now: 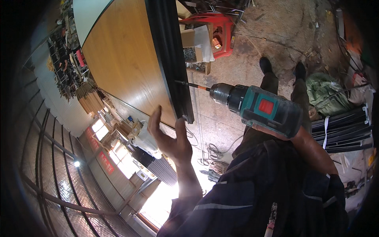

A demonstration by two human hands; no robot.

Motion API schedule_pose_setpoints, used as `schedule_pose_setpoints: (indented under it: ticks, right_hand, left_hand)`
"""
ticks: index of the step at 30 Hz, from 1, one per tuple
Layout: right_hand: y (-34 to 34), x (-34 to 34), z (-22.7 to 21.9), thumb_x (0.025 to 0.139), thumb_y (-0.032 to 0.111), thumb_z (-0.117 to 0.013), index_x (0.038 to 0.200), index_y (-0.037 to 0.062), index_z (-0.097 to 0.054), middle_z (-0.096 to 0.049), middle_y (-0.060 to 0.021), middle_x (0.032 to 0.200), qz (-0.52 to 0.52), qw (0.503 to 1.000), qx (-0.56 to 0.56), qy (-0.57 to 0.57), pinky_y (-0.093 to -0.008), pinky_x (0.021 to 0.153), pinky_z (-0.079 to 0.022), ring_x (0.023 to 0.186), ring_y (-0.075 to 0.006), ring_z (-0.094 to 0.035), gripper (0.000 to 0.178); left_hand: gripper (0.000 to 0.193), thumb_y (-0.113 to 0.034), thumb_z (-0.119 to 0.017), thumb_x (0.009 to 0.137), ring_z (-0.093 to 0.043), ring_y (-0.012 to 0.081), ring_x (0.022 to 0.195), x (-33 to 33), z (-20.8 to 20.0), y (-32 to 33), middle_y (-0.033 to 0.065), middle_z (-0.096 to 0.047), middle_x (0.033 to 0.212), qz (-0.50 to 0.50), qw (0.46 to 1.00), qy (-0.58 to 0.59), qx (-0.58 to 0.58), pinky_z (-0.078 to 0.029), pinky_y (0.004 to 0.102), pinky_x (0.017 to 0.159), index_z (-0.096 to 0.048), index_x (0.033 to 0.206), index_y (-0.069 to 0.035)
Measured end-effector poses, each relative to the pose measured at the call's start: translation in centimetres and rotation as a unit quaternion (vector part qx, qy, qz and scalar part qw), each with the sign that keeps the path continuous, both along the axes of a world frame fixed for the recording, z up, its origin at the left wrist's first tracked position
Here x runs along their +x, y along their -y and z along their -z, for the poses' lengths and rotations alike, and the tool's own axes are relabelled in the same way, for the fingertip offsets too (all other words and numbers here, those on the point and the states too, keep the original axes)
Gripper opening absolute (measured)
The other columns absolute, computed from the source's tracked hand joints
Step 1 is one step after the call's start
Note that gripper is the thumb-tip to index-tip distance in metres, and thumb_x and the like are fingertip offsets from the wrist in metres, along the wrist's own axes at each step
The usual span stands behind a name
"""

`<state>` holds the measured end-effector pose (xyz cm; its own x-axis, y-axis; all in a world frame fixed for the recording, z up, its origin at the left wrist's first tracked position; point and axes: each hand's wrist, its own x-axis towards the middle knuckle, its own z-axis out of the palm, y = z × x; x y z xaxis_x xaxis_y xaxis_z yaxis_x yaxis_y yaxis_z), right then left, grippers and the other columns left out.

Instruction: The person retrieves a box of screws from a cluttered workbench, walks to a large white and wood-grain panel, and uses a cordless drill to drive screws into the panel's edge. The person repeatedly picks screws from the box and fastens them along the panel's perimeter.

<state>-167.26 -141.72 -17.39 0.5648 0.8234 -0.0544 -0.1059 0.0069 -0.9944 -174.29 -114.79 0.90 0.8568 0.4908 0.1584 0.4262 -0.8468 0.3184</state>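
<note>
My right hand [272,133], mostly hidden behind the tool, grips a green and black cordless drill [272,110]. Its long thin bit [188,84] points left, with the tip at the black ribbed edge profile [173,59] of a large panel. The panel [126,55] has a brown wood-grain face. Near the panel's lower corner, my left hand [173,144] is open, thumb and forefinger apart. Its thumb tip is close to the end of the black profile, and a fingertip lies over the wood-grain face; whether either touches I cannot tell.
A red plastic stool [227,35] stands beside boxes of small parts [193,53]. Cable [215,152] lies coiled on the concrete floor. At the right are a green sack [327,93] and bundled black strips [343,132]. A cigarette [271,221] juts in at the lower edge.
</note>
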Motion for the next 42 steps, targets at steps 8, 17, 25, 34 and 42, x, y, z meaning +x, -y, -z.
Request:
schedule_pose_setpoints:
  ticks: [8, 17, 25, 34, 42]
  right_hand:
    - [-0.8, 2.4, -2.2, 0.083, 0.02, -0.086, 0.14, 0.0017, -0.057, -0.063, -0.0151, 0.133, 0.003, 0.999, 0.001, 0.047, -0.0407, 0.107, -0.048, 0.123, -0.0268, -0.062, 0.066]
    - [-2.7, 2.7, -3.4, 0.092, 0.021, -0.077, 0.144, -0.0051, -0.053, -0.069, -0.0168, 0.125, -0.037, 0.898, 0.15, -0.412, -0.0338, 0.102, -0.053, 0.113, -0.022, -0.069, 0.063]
    - [-3.4, 5.5, -3.7, 0.092, 0.023, -0.075, 0.144, -0.0066, -0.051, -0.068, -0.0208, 0.127, -0.052, 0.957, 0.112, -0.263, -0.0371, 0.098, -0.055, 0.111, -0.0279, -0.071, 0.065]
    - [-4.8, 4.1, -2.4, 0.09, 0.021, -0.076, 0.145, -0.0079, -0.05, -0.066, -0.0232, 0.13, -0.008, 0.967, 0.145, -0.209, -0.0398, 0.099, -0.055, 0.114, -0.0316, -0.07, 0.067]
    - [-5.5, 7.0, -3.1, 0.086, 0.023, -0.077, 0.14, -0.0056, -0.056, -0.069, -0.0245, 0.121, -0.067, 0.987, 0.081, -0.123, -0.0409, 0.091, -0.058, 0.105, -0.0341, -0.073, 0.064]
  left_hand:
    - [0.088, -0.019, -0.077, 0.086, -0.022, 0.0374, 0.156, 1.3, 1.6, -2.9, 0.0198, -0.028, 0.167, 0.035, 0.987, -0.138, 0.075, -0.019, 0.0504, 0.126, -0.032, 0.16, -0.006]
    - [0.083, -0.02, -0.068, 0.093, -0.02, 0.0404, 0.156, 1.9, 2.6, -2.7, 0.024, -0.025, 0.166, 0.044, 0.979, -0.168, 0.108, -0.017, 0.0515, 0.126, -0.025, 0.161, -0.001]
    - [0.08, -0.016, -0.065, 0.094, -0.02, 0.0442, 0.155, 1.0, 3.0, -3.8, 0.0263, -0.025, 0.166, 0.055, 0.98, -0.156, 0.114, -0.016, 0.0604, 0.124, -0.025, 0.161, -0.001]
    - [0.082, -0.02, -0.065, 0.095, -0.019, 0.0461, 0.155, 0.6, 3.3, -4.3, 0.0264, -0.023, 0.166, 0.048, 0.98, -0.159, 0.108, -0.017, 0.0623, 0.124, -0.022, 0.163, -0.004]
    - [0.083, -0.018, -0.064, 0.091, -0.022, 0.0467, 0.153, 0.7, 3.4, -4.1, 0.0268, -0.025, 0.166, 0.056, 0.978, -0.162, 0.121, -0.022, 0.0615, 0.123, -0.023, 0.162, -0.003]
